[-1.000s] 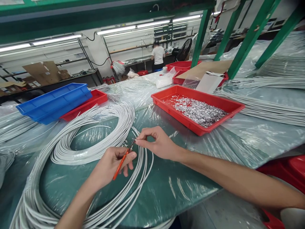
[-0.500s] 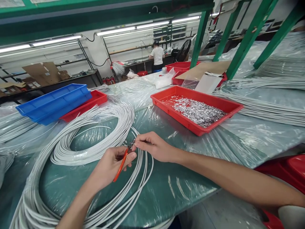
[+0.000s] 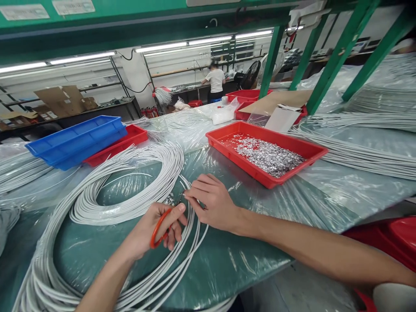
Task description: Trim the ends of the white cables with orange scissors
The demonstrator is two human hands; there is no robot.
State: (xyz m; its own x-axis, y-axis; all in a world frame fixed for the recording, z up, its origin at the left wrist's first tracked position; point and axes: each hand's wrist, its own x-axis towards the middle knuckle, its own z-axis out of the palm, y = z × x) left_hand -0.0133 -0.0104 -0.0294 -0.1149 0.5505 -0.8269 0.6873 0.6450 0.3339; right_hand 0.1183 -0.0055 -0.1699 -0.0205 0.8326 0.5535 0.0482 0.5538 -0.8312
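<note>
My left hand [image 3: 165,225] is wrapped round small pliers with orange handles [image 3: 156,234]. The handles are spread, and the dark jaws point up toward my right hand. Right at the tip of the pliers, my right hand [image 3: 211,201] pinches with thumb and forefinger; what lies in the pinch is too small to make out. Beneath both hands run loose white cables [image 3: 191,242], some ends passing close to the right fingers. Several tiny silver pieces [image 3: 169,199] lie on the table just left of the jaws.
A coil of white cable [image 3: 130,208] lies left of my hands. To the right stands a red tray [image 3: 250,173] of small silver parts. Blue tray [image 3: 74,143] rests on another red tray. Green posts [image 3: 273,60] rise behind; a person [image 3: 215,80] works farther back.
The plier handles have opened and turned in my left hand, whose fingers have loosened. My right hand's fingers have bunched up and tilted; it stays by the tip.
</note>
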